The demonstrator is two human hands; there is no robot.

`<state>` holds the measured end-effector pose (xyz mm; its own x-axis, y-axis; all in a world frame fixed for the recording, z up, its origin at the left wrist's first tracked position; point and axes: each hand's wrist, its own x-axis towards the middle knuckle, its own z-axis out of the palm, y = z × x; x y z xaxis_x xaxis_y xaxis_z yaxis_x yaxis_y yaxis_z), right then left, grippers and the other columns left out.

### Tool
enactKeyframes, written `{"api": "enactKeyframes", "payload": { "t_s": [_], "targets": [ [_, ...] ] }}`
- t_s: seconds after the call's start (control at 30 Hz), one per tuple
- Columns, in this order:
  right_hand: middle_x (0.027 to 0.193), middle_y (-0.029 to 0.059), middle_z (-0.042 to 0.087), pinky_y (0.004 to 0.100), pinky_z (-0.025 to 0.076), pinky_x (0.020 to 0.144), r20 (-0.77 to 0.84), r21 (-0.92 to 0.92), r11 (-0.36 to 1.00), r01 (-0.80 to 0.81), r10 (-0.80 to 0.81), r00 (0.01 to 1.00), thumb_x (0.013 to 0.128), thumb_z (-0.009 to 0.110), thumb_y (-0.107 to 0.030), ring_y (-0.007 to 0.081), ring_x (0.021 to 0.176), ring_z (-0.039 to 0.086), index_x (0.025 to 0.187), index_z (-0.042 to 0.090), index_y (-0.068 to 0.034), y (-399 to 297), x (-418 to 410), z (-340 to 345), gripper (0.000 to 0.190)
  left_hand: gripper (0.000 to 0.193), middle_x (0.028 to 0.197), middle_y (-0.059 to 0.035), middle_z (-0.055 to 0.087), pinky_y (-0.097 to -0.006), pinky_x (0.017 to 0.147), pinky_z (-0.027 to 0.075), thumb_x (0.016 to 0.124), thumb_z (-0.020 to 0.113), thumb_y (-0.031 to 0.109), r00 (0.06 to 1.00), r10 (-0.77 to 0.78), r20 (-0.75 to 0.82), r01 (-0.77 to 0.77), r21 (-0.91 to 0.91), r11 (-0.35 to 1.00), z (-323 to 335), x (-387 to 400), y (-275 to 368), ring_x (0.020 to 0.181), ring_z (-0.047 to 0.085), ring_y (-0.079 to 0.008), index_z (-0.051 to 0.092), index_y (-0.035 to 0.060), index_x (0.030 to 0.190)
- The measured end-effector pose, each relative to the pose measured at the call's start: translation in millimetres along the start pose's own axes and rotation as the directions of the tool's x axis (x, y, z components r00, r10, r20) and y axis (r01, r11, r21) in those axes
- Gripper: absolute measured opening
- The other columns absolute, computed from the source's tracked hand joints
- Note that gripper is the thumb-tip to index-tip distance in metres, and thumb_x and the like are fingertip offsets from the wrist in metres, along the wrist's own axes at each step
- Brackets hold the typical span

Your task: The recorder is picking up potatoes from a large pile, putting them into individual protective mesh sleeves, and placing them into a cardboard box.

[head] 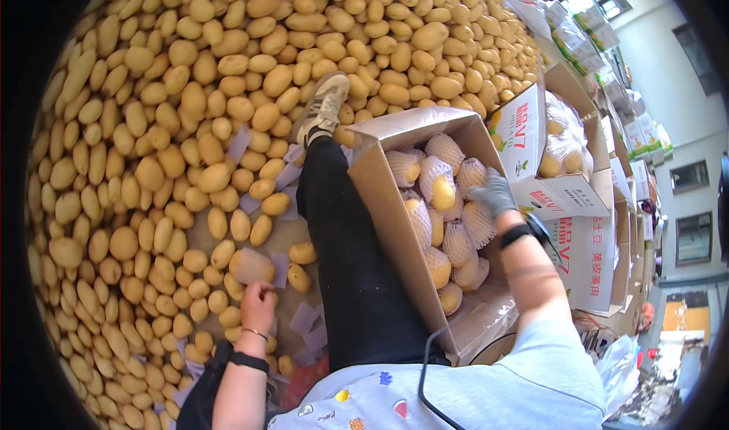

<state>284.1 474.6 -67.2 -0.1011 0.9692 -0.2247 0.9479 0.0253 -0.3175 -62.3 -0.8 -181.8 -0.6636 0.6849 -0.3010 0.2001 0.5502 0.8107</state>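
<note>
My left hand (pixel 258 306) is bare, with its fingers curled, just below a potato partly wrapped in a pale foam net sleeve (pixel 254 266). Whether its fingertips grip anything is hidden. My right hand (pixel 494 195) wears a grey glove and reaches over the right wall of an open cardboard carton (pixel 379 199). Its fingers touch or lie close beside a net-sleeved potato (pixel 471 175); their grip cannot be made out. Several potatoes in white foam nets (pixel 457 245) fill much of the carton, which is lined with clear plastic film (pixel 484 322).
A large heap of loose potatoes (pixel 188 88) spreads ahead and left. My leg (pixel 353 270) stretches along the carton's left side. Flat foam sleeves (pixel 303 318) lie on the floor. To the right stand printed cartons (pixel 581 259), one holding bagged potatoes (pixel 564 139).
</note>
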Motion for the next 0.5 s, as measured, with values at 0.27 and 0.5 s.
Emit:
{"api": "enactKeyframes", "payload": {
  "t_s": [0.27,0.5],
  "targets": [
    [0.149,0.0141,0.032,0.0445,0.043,0.103,-0.056,-0.472,0.878,-0.073,0.052,0.997,0.065,0.083,-0.043,0.0349,0.128,0.046,0.145,0.035,-0.021,-79.5,-37.8,-22.1,0.096,0.008,0.085,-0.0095,0.063,-0.0303,0.072,0.05,0.084,0.058,0.001,0.959,0.115,0.259,-0.057,-0.223,0.973,31.0,18.5,71.2,0.077,0.062,-0.0191,0.063,0.0012,0.09],
    [0.123,0.0112,0.057,0.0423,0.05,0.093,-0.103,-0.475,0.878,0.048,-0.109,0.989,0.07,0.08,-0.042,0.0312,0.117,0.054,0.135,0.045,-0.016,-70.1,-40.2,-10.1,0.079,0.009,0.087,-0.011,0.064,-0.0317,0.075,0.05,0.085,0.057,0.005,0.949,0.244,0.199,-0.213,-0.166,0.963,17.8,1.2,111.5,0.082,0.063,-0.022,0.063,0.0014,0.09]
  ]
}}
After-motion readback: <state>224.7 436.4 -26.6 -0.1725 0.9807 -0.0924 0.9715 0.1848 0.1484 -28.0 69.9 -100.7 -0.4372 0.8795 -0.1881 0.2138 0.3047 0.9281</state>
